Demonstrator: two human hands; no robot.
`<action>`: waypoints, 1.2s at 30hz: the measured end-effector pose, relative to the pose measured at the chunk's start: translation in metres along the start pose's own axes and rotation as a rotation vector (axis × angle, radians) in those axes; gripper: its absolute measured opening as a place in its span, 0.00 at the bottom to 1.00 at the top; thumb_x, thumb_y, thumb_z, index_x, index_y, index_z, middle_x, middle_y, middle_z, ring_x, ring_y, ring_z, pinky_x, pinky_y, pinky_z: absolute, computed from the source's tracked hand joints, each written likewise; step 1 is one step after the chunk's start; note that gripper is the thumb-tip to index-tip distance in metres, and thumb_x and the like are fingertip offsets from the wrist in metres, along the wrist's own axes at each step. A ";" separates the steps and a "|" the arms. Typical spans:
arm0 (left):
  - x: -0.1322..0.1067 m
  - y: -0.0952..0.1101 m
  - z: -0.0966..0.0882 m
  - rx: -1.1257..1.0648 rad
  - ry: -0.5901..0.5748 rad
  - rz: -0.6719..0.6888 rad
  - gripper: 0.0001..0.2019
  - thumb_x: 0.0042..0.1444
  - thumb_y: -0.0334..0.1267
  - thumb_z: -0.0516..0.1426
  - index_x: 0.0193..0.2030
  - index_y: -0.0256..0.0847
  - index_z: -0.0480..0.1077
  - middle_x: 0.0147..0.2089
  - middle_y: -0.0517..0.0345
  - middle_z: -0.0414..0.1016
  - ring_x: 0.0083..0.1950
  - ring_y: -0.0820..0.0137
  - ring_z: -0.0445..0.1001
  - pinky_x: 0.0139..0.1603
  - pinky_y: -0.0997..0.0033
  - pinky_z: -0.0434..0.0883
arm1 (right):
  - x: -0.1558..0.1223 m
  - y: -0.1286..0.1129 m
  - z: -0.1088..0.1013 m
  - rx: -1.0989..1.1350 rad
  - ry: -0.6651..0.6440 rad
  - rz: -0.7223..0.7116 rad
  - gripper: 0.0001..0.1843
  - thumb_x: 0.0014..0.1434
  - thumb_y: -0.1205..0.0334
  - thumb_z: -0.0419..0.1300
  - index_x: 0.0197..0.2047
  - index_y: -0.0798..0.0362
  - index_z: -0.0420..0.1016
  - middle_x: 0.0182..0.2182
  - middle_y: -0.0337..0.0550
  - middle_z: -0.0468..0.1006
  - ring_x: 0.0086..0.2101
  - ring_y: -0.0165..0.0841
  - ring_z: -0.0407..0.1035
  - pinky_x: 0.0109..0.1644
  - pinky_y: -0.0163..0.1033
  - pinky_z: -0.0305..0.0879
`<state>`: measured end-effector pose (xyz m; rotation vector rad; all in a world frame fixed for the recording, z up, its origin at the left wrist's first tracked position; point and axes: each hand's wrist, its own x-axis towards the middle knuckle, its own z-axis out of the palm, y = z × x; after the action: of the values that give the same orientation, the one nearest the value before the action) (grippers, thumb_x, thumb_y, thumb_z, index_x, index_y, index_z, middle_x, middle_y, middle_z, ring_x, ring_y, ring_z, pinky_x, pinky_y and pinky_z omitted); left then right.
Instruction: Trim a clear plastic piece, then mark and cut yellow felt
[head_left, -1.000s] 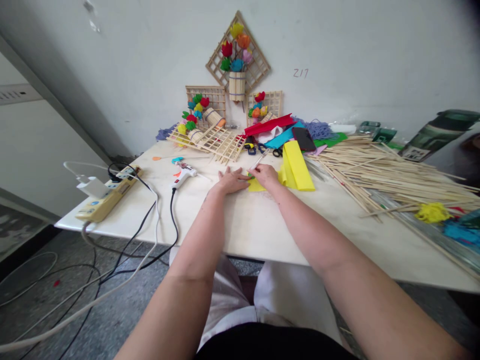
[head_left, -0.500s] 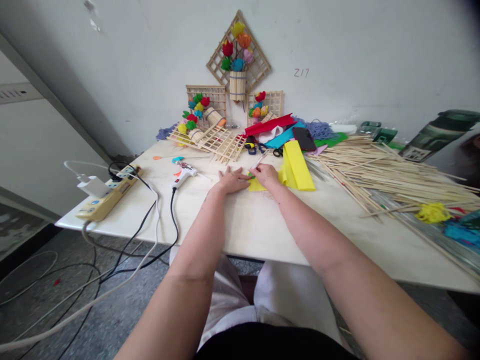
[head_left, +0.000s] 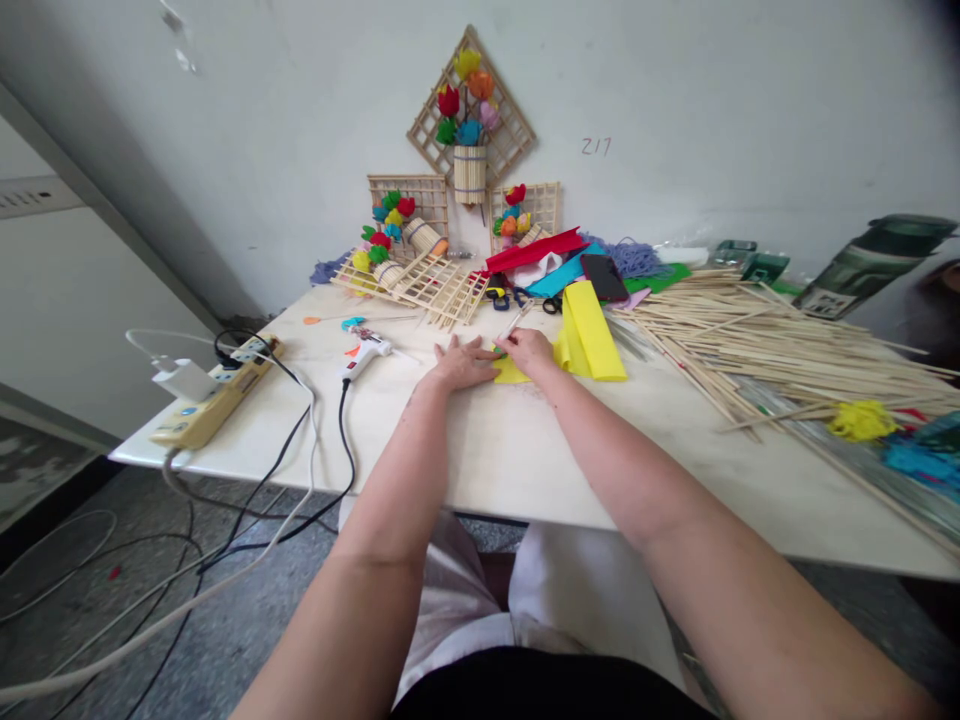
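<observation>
My left hand (head_left: 463, 362) lies flat with fingers spread, pressing on a small yellow paper piece (head_left: 511, 373) on the white table (head_left: 480, 450). My right hand (head_left: 529, 349) is closed in a grip on a thin stick-like tool (head_left: 514, 322) whose tip meets the paper, where a bit of green shows. A folded yellow sheet (head_left: 592, 330) lies just right of my right hand.
A white glue gun (head_left: 365, 352) and a power strip (head_left: 214, 400) with cables sit at the left. Wooden lattice crafts (head_left: 427, 280) with paper flowers, scissors (head_left: 504, 297) and coloured sheets lie behind. A pile of bamboo sticks (head_left: 765, 345) covers the right.
Both hands stay on the yellow paper almost unmoved. The view has shifted slightly.
</observation>
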<state>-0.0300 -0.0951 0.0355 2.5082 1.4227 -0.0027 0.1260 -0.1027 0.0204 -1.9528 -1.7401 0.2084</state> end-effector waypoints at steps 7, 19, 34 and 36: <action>-0.004 0.004 -0.005 -0.016 -0.024 -0.022 0.26 0.52 0.57 0.48 0.59 0.66 0.59 0.69 0.69 0.43 0.69 0.46 0.34 0.58 0.31 0.36 | 0.002 0.002 0.002 0.025 0.014 0.020 0.19 0.56 0.48 0.53 0.41 0.50 0.77 0.39 0.45 0.79 0.38 0.35 0.71 0.35 0.34 0.60; -0.001 0.002 -0.003 -0.017 -0.017 -0.007 0.26 0.51 0.58 0.48 0.59 0.65 0.59 0.69 0.68 0.43 0.68 0.44 0.35 0.58 0.29 0.36 | -0.002 -0.003 -0.002 -0.007 0.012 0.027 0.18 0.56 0.49 0.53 0.40 0.50 0.78 0.38 0.45 0.79 0.38 0.35 0.71 0.36 0.35 0.60; 0.001 0.000 -0.001 -0.023 -0.013 -0.001 0.26 0.51 0.58 0.48 0.59 0.66 0.59 0.69 0.69 0.43 0.68 0.43 0.35 0.58 0.29 0.35 | 0.001 -0.001 0.001 -0.006 0.029 0.030 0.18 0.56 0.49 0.54 0.40 0.51 0.78 0.38 0.46 0.79 0.38 0.36 0.71 0.36 0.34 0.60; 0.001 0.000 -0.001 -0.029 -0.014 -0.004 0.26 0.51 0.57 0.49 0.58 0.66 0.59 0.69 0.69 0.43 0.68 0.43 0.35 0.58 0.29 0.35 | 0.001 0.000 0.001 0.004 0.037 0.035 0.18 0.56 0.50 0.54 0.40 0.51 0.78 0.39 0.46 0.79 0.38 0.36 0.71 0.36 0.34 0.60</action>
<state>-0.0298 -0.0944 0.0365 2.4780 1.4120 -0.0003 0.1255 -0.1013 0.0198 -1.9725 -1.6820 0.1863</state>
